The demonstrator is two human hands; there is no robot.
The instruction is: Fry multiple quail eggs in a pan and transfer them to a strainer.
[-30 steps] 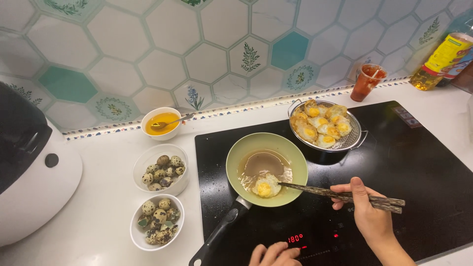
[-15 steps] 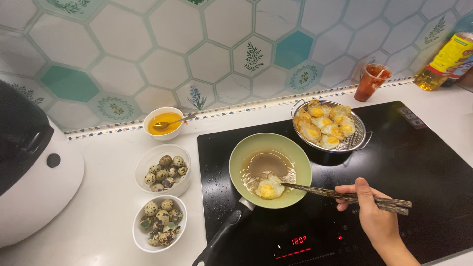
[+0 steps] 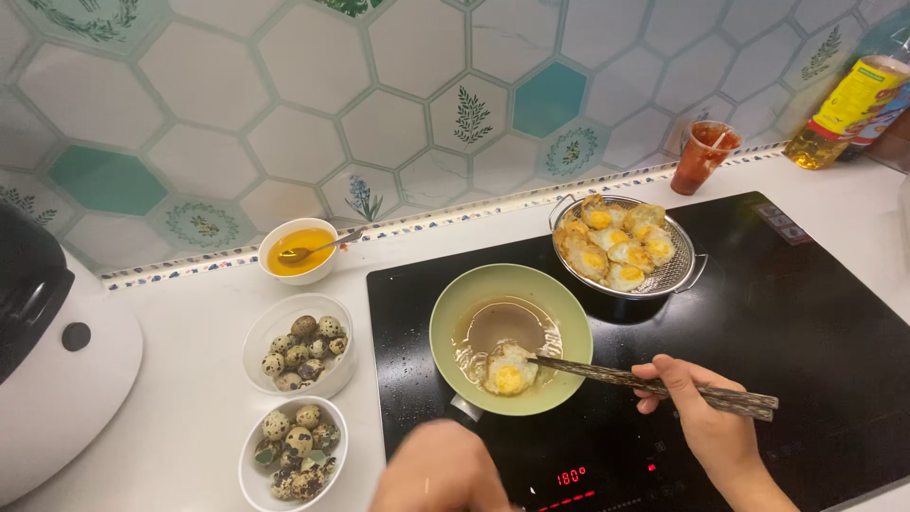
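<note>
two hands show in the head view, both just in front of the small green frying pan (image 3: 512,338) on the black induction hob (image 3: 787,313). the right hand (image 3: 701,417), right of the pan, has its fingers (image 3: 664,372) closed round a pair of dark wooden chopsticks (image 3: 654,384), whose tips touch the small fried egg (image 3: 507,374) lying in brown oil at the pan's near side. the left hand (image 3: 441,469) is a blur over the pan's handle, so i cannot tell its grip. behind and right of the pan sits a metal mesh strainer of fried eggs (image 3: 621,246). left of the pan, on the white worktop (image 3: 190,417), stand two white bowls of speckled quail eggs (image 3: 299,351), and behind them a small white bowl of yellow oil with a spoon (image 3: 299,251).
</note>
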